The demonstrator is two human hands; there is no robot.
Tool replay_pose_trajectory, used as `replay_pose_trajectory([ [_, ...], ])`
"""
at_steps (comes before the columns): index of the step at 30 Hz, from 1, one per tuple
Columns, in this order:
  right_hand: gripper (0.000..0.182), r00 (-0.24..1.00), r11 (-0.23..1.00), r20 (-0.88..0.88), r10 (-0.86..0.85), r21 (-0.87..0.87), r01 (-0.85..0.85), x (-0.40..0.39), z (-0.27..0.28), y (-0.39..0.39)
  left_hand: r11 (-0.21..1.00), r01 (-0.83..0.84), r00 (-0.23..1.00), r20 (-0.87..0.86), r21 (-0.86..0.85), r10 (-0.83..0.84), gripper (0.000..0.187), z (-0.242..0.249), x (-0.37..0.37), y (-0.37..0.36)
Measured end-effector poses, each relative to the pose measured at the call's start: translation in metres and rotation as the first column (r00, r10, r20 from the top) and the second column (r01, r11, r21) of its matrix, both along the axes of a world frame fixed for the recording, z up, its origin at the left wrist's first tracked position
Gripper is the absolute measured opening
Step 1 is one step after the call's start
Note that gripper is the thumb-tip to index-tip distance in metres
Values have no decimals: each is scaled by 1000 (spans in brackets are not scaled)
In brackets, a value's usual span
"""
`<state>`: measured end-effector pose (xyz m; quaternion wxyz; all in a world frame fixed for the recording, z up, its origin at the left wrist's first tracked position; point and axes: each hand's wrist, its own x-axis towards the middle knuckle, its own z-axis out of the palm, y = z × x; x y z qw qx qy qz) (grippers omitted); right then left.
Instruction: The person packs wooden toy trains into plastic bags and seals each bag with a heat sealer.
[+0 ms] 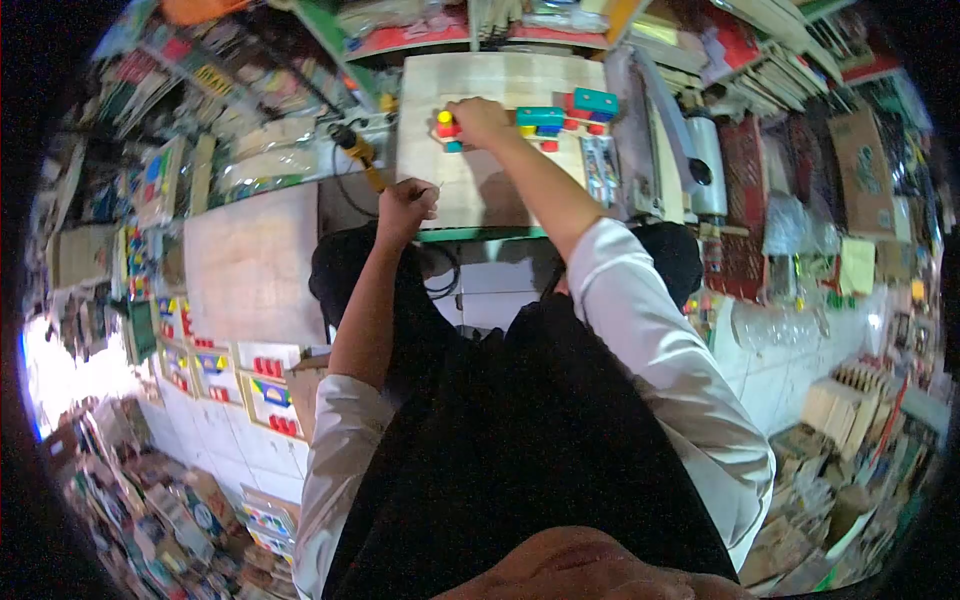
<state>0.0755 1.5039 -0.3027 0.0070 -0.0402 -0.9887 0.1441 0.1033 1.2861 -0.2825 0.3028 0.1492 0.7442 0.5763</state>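
Observation:
My right hand reaches over the pale wooden board and has its fingers round the front piece of a wooden toy train, which shows a yellow top, a red body and a teal wheel. To the right of that hand stands a teal, yellow and blue wagon. Beyond it is another wagon with a teal top and red wheels. My left hand is curled into a loose fist at the board's near left edge, with nothing visible in it. Beside it lies a yellow and black power tool.
The wooden board is my work surface. Small clear packets lie at its right side. A second pale panel is at my left, above trays of coloured blocks on the floor. Crowded shelves and cartons surround me.

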Motion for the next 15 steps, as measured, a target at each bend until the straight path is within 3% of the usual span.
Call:
replay_pose_trajectory([
  [2,28,997,998,54,-60,9,59,6,-3,0,998,55,996,-76,-24,-56,16,-12,3,9],
  [3,31,998,998,-21,-58,29,58,13,-5,-1,997,77,995,-68,-13,-78,16,-20,7,15],
  [5,34,994,996,-93,-62,55,67,32,4,1,951,268,946,-146,-152,-290,14,-34,15,25],
  [7,49,950,992,-299,-91,-115,59,68,44,3,941,303,923,-197,-151,-329,16,-47,30,52],
  [9,43,932,937,-331,-146,-350,23,115,66,21,929,310,854,-371,-202,-365,19,-54,46,89],
  [11,34,964,889,-138,-227,-434,147,164,83,44,894,337,846,-321,-296,-426,21,-69,55,132],
  [13,26,931,903,20,-365,-236,359,201,82,61,914,268,805,-450,-305,-386,22,-82,65,168],
  [14,26,933,904,21,-360,-238,355,208,68,70,914,264,807,-449,-307,-384,22,-91,69,182],
  [15,20,891,884,25,-454,-113,454,212,41,80,929,242,867,-367,-280,-337,23,-101,74,192],
])
